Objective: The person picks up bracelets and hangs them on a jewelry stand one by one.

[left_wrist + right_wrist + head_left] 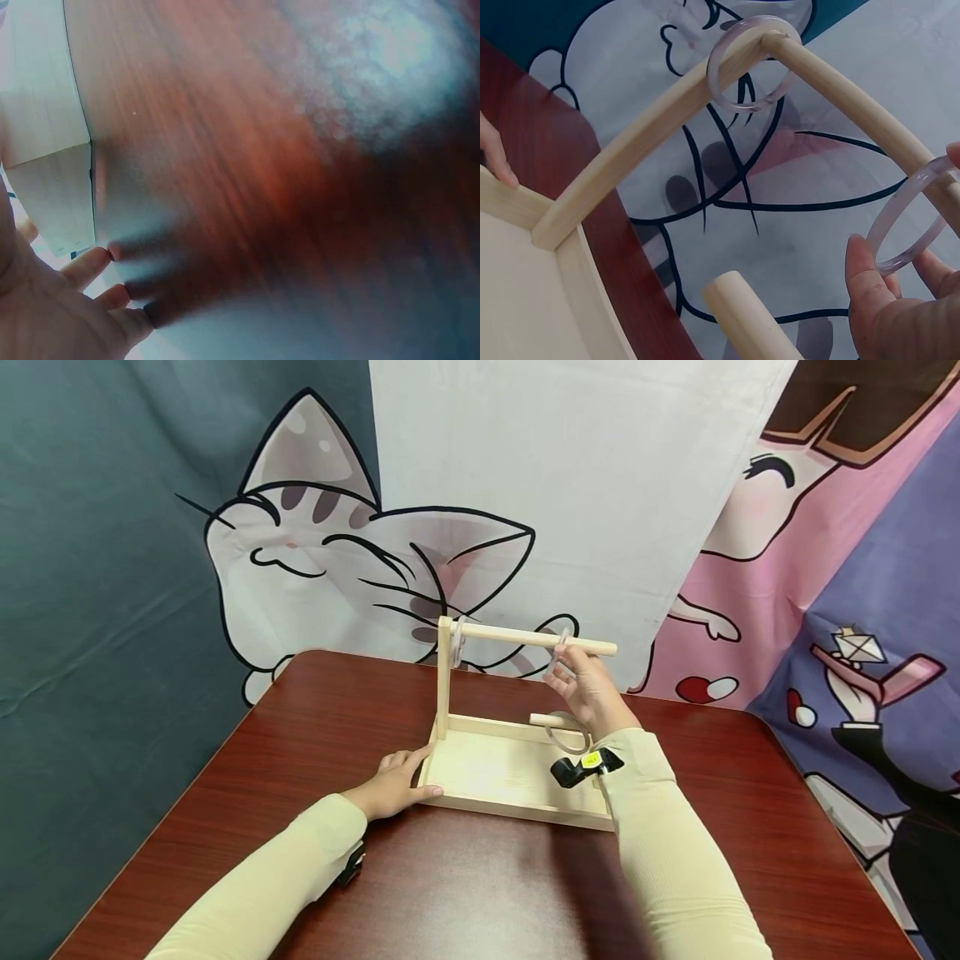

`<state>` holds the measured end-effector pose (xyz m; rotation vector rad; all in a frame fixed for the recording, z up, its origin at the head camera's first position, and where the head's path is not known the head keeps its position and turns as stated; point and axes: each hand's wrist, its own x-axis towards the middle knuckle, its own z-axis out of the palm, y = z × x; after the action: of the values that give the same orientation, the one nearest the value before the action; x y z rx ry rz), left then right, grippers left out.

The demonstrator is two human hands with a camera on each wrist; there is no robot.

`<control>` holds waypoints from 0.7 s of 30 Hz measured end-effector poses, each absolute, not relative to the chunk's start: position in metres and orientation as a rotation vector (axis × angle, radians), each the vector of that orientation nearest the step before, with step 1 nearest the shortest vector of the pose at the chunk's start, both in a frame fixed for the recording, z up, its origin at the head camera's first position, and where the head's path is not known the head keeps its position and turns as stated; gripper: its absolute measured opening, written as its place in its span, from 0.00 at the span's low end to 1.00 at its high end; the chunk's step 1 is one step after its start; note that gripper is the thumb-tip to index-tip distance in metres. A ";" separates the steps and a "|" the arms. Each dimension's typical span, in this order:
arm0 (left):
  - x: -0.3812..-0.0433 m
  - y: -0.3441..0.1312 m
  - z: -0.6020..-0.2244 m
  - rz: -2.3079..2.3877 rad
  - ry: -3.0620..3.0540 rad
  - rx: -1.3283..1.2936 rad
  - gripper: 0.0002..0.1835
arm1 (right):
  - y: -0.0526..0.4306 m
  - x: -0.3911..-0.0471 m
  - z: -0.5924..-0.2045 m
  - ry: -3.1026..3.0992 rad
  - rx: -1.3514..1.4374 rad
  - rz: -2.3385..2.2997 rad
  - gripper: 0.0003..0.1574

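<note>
My right hand (pixel 590 692) pinches a pale translucent bangle (pixel 906 217) between thumb and fingers. That bangle encircles the upper rod (pixel 517 636) of a wooden stand, near the rod's free end. Another pale bangle (pixel 458 643) hangs on the same rod against the upright post (pixel 444 681). Lower down, a bangle (pixel 567 748) hangs from the short rod (pixel 547 721), partly hidden behind my right wrist. My left hand (pixel 390 785) rests at the left end of the stand's tray base (pixel 517 811), fingers spread, with its thumb over the front corner.
The stand sits on a dark red-brown table (pixel 300 735). Behind the table hangs a cloth backdrop (pixel 585 468) with cartoon drawings. A dark shape (pixel 930 852) shows at the right edge of the head view.
</note>
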<state>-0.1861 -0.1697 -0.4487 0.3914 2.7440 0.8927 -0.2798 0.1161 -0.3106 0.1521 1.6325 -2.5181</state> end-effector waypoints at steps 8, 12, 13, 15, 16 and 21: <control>-0.186 -0.169 -0.449 0.875 2.747 0.390 0.45 | 0.109 -0.278 -0.310 1.651 0.094 -2.486 0.09; -0.185 -0.169 -0.447 0.885 2.740 0.385 0.45 | 0.105 -0.278 -0.310 1.648 0.083 -2.476 0.09; -0.186 -0.170 -0.447 0.888 2.742 0.388 0.45 | 0.104 -0.278 -0.310 1.646 0.084 -2.474 0.10; -0.185 -0.169 -0.447 0.886 2.740 0.386 0.45 | 0.103 -0.278 -0.309 1.645 0.088 -2.472 0.11; -0.186 -0.169 -0.447 0.883 2.740 0.384 0.45 | 0.102 -0.278 -0.309 1.644 0.089 -2.471 0.11; -0.186 -0.169 -0.447 0.879 2.740 0.375 0.45 | 0.100 -0.279 -0.309 1.652 0.072 -2.452 0.11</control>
<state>-0.1857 -0.1688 -0.4468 0.3755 2.7395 0.8786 -0.2785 0.0998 -0.3089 0.0723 1.6522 -2.4517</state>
